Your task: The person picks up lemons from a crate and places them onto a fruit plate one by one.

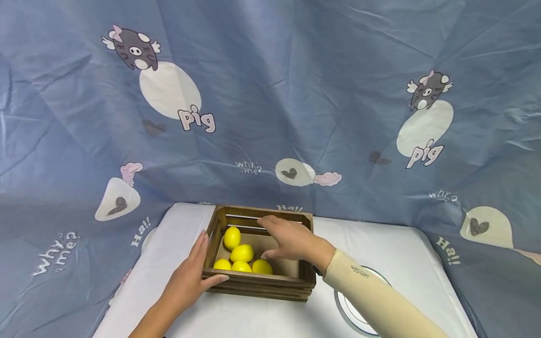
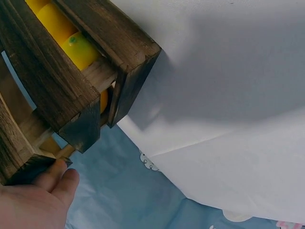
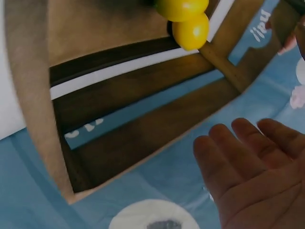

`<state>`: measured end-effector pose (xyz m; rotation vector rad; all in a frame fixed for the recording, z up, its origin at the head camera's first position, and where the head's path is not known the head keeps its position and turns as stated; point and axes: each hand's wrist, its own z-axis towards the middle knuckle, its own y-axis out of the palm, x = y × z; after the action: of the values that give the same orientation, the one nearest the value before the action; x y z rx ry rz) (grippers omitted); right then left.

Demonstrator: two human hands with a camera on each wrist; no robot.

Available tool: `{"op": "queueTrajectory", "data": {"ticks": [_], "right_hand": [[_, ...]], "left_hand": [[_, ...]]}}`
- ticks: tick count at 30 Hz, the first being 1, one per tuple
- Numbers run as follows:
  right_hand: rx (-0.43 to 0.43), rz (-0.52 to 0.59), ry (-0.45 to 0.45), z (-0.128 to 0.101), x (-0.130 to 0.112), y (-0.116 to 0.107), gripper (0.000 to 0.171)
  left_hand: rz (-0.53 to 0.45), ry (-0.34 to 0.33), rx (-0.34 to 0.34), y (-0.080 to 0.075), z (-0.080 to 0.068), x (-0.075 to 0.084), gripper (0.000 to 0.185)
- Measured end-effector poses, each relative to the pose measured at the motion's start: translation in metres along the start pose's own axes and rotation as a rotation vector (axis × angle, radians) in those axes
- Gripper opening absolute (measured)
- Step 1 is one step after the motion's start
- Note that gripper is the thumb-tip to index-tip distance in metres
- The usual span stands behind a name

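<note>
Wooden crate (image 1: pixel 258 280) sits on the white worktop (image 1: pixel 253 319), near its back edge, slatted sides, open top. Five yellow lemons (image 1: pixel 242 254) inside, bunched toward the crate's left half: one farther back, one mid, three in a row along the front wall.

Left hand (image 1: pixel 190 277) is on the crate's front-left corner: palm and straight fingers lie against the left side wall, thumb laid along the top of the front rail. Fingers look relaxed, pressing rather than wrapped. Left wrist view shows the fingertips (image 2: pixel 57 174) touching the dark corner wood, lemons (image 2: pixel 71 43) visible through the slat gap.

Right hand (image 1: pixel 291 239) hovers inside and over the crate's right half, palm down, fingers spread and loosely extended, holding nothing. Thumb tip is near the rightmost front lemon; can't tell if it touches. Right wrist view: open fingers (image 3: pixel 248 157) over the crate's back slats, two lemons (image 3: pixel 188 21) at the top edge. Forearm wears a beige sleeve (image 1: pixel 372 295).

A round plate (image 1: pixel 351 314) lies on the worktop just right of the crate, partly under the right forearm. Blue cartoon-pig cloth (image 1: pixel 296 94) drapes behind and around the worktop.
</note>
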<state>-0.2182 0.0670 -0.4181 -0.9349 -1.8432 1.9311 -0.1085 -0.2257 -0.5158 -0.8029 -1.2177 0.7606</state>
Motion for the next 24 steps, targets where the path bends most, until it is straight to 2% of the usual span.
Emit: {"op": "queueTrajectory", "data": {"ticks": [4,9,14,21,24], "right_hand": [[-0.07,-0.068,-0.008,0.012,-0.003,0.01,0.085],[-0.103,-0.074,0.021,0.023,-0.005,0.011,0.082],[-0.13,-0.038,0.054,0.032,-0.003,0.018,0.082],[-0.288,0.062,0.171,0.038,-0.001,0.034,0.085],[-0.328,0.108,0.194,0.041,0.0,0.041,0.085]], "left_hand": [[0.0,-0.012,-0.003,0.001,-0.001,-0.001,0.118],[0.025,0.002,0.012,0.002,0.0,0.0,0.118],[0.027,-0.008,0.012,0.002,0.0,0.001,0.119],[0.03,-0.014,0.005,0.003,0.0,0.001,0.119],[0.035,-0.016,0.007,0.003,0.001,0.001,0.12]]}}
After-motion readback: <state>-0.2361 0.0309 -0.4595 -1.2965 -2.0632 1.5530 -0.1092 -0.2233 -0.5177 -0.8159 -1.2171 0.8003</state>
